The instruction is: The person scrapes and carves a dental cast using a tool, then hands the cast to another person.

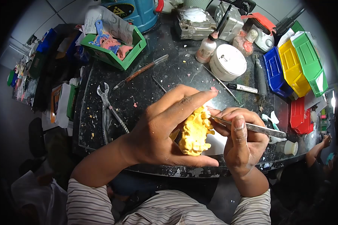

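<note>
A yellow dental model (195, 133) with tooth shapes along its right side is held up over the front of the dark worktable. My left hand (163, 125) grips it from the left, its fingers above and its thumb stretched out below. In my right hand (242, 137) is a flat metal tool (264, 130), pinched between thumb and fingers. The tool's thin end points left and meets the model's upper right edge, close to my left fingertips; whether it touches cannot be made out.
On the black worktable (139, 95) lie pliers (110, 105), a wooden-handled knife (139, 72) and a marker (246, 88). Behind stand a green bin (127, 56), a white round tub (228, 63) and a bottle (205, 50). Coloured bins (291, 71) are right. Another person's arm (315, 153) shows far right.
</note>
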Action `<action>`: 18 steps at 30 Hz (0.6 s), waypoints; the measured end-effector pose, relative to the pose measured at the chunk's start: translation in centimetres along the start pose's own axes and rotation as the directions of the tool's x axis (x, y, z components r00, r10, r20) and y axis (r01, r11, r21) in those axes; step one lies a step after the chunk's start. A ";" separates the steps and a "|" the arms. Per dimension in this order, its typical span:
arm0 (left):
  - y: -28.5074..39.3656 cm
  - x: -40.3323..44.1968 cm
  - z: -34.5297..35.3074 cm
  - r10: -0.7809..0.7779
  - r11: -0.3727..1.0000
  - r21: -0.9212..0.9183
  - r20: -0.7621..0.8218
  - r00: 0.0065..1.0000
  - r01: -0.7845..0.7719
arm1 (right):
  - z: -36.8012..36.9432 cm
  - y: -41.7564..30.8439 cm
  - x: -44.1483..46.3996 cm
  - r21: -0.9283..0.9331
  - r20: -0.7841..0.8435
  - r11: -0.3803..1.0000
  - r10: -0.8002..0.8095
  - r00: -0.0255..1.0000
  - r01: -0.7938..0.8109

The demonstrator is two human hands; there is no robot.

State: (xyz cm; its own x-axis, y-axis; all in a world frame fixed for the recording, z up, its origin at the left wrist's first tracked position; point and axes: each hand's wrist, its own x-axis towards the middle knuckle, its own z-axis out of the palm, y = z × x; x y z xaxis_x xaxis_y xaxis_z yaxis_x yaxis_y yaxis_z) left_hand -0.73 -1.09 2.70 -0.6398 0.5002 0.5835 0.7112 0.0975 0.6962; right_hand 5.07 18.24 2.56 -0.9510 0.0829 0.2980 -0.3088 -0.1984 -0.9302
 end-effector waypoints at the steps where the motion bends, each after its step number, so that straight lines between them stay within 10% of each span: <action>1: 0.0 0.0 0.0 0.009 1.000 0.005 0.005 1.000 -0.009 | 0.1 0.1 0.0 -0.051 0.004 0.998 -0.020 1.000 0.020; 18: -0.9 -0.2 0.1 0.030 0.999 -0.012 -0.002 1.000 -0.030 | -0.7 0.0 -0.4 -0.182 0.080 0.980 -0.061 0.995 0.075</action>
State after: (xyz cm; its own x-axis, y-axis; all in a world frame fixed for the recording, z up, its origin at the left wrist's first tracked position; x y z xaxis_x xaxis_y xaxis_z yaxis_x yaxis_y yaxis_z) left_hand -1.24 -1.22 1.94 -0.6188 0.5013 0.6048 0.7264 0.0722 0.6834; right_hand 5.45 18.85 2.27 -0.9286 0.0168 0.3706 -0.3708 -0.0108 -0.9286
